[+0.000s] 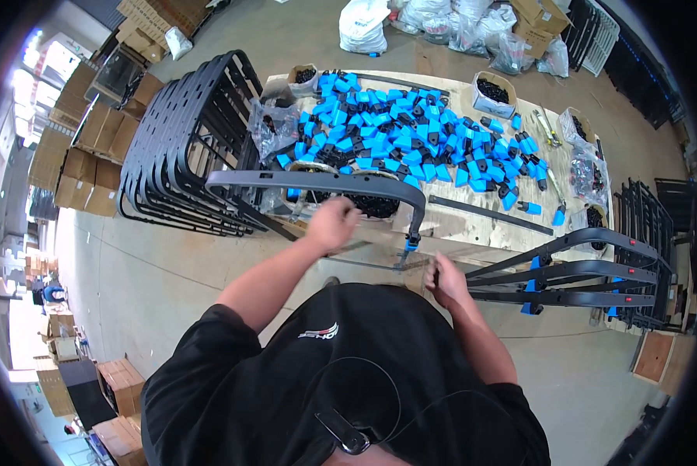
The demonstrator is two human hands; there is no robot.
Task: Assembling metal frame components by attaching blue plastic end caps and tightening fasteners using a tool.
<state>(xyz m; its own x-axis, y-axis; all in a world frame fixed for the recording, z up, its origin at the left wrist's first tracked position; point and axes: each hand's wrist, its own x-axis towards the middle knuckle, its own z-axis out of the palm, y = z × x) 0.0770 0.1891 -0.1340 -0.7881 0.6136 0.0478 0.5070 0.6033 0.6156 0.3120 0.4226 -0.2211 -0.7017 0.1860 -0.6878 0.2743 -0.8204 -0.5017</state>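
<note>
A black curved metal frame [317, 182] rests across the near edge of the table, its bent end pointing toward me. A blue-and-black plastic fitting [412, 243] sits at that end. My left hand [334, 225] is just below the frame's long bar, next to a box of small black parts [376, 206]; its fingers are curled, and what they hold, if anything, is hidden. Just right of the fitting and apart from it, my right hand [446, 281] is closed with fingers bent inward; I cannot make out anything in it.
Blue-and-black plastic pieces [411, 128] are heaped on the wooden table [461, 225]. A flat black bar [488, 215] lies near its front edge. Black frames stand stacked at left [181, 147] and more frames [589, 271] project at right. A hammer [547, 128] lies at far right.
</note>
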